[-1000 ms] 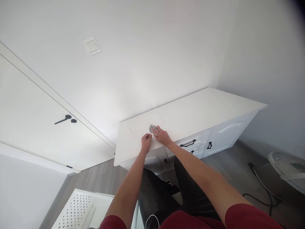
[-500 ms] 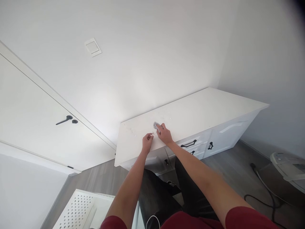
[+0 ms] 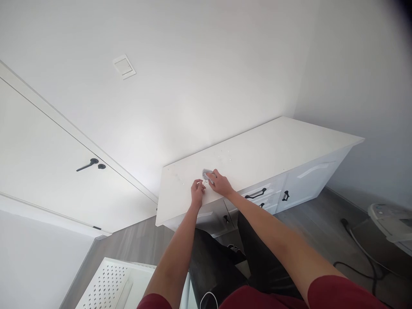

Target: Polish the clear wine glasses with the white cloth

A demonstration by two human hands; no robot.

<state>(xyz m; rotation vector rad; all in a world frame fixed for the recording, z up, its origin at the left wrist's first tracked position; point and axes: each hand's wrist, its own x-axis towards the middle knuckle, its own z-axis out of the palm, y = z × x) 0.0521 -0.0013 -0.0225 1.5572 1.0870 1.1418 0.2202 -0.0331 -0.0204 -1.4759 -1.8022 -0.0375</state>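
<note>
My right hand [image 3: 221, 183] is closed on a small grey, rounded thing [image 3: 206, 173], too small to tell its kind, over the white cabinet top [image 3: 257, 148]. Close beside it, my left hand [image 3: 197, 191] has its fingertips pinched together at a tiny pale piece [image 3: 204, 183], whose kind I cannot make out. The two hands nearly meet, fingertips facing each other. Faint marks and small specks [image 3: 222, 155] lie on the cabinet top behind the hands.
The cabinet front has black handles [image 3: 255, 194]. A white wall with a light switch [image 3: 124, 67] rises behind it, and a door with a black handle [image 3: 86, 164] stands left. A white perforated box [image 3: 104, 283] is lower left; a dark cable [image 3: 354, 268] lies lower right.
My right hand and the grey thing have shifted slightly left, towards my left hand. The left fingers have turned a little and now almost touch it.
</note>
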